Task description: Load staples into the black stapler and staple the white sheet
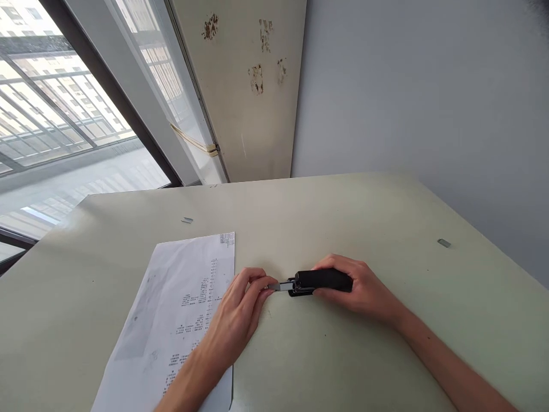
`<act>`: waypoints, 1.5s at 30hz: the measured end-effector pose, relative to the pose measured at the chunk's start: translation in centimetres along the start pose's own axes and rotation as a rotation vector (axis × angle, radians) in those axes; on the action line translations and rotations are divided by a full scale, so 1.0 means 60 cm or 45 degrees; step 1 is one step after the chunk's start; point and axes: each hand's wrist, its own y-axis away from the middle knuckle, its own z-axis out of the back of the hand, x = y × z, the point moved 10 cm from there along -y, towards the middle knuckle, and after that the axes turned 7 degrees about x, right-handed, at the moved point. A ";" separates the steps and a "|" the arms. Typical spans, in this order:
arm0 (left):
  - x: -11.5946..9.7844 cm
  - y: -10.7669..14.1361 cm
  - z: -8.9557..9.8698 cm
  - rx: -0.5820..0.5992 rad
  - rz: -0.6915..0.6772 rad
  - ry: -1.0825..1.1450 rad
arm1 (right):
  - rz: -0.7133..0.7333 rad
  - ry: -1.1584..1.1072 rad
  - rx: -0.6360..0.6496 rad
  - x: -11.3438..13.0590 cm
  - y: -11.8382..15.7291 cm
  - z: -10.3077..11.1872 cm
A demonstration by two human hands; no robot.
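A black stapler (pixel 323 279) lies on the table, its front end to the left. My right hand (pixel 358 286) is closed around its rear half, thumb on the near side and fingers on the far side. From its front end a silver metal staple tray (pixel 285 285) sticks out to the left. My left hand (pixel 244 300) pinches the outer end of that tray with thumb and fingertips. Whether a strip of staples is also between those fingertips is hidden. Beneath the left wrist and forearm lies a printed sheet of paper (pixel 171 303).
Short grey staple strips (pixel 187 220) lie at the back left of the pale table (pixel 343 217), and another staple strip (pixel 444 243) lies at the right. Beyond the table stand a window (pixel 64 97), a stained panel (pixel 253 126) and a grey wall (pixel 412 97).
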 end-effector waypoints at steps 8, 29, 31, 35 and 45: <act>-0.003 0.000 -0.006 0.010 -0.025 0.001 | 0.025 0.048 -0.007 0.000 0.000 0.002; 0.004 0.002 -0.001 -0.017 -0.011 -0.002 | 0.004 0.022 -0.002 0.001 0.001 0.003; 0.003 0.003 -0.002 -0.009 -0.022 -0.015 | -0.002 0.022 -0.002 0.001 0.001 0.002; -0.005 0.001 -0.002 0.000 -0.066 -0.042 | -0.018 0.020 -0.004 0.001 0.002 0.002; -0.009 -0.002 -0.002 0.023 -0.065 -0.039 | -0.025 -0.002 0.005 -0.001 0.001 0.001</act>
